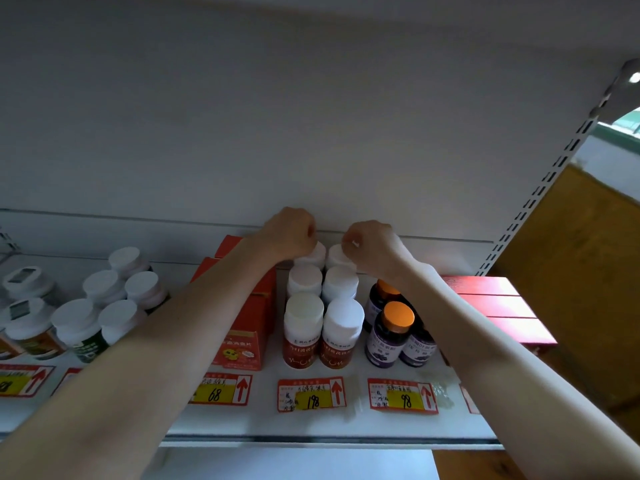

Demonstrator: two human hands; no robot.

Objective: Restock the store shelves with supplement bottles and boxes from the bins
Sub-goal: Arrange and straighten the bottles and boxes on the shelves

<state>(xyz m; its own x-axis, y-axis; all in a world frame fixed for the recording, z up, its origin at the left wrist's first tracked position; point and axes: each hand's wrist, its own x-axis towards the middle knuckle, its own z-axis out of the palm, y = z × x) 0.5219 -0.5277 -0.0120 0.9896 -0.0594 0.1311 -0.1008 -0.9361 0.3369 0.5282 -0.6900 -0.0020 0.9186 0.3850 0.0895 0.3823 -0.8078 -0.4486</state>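
Two rows of white-capped bottles with red labels (pixel 320 327) run front to back on the white shelf (pixel 311 424). My left hand (pixel 289 232) reaches to the back of the left row, fingers curled over the cap of the rearmost bottle (pixel 316 253). At the same depth, my right hand (pixel 372 245) grips the cap of the rearmost bottle (pixel 335 255) in the right row. Both hands sit close to the shelf's back panel.
Orange boxes (pixel 242 327) stand left of the rows, under my left forearm. Purple bottles with orange caps (pixel 394 334) and red boxes (pixel 498 306) stand to the right. White-capped bottles (pixel 104 306) fill the left end. Price tags (pixel 311 393) line the shelf front.
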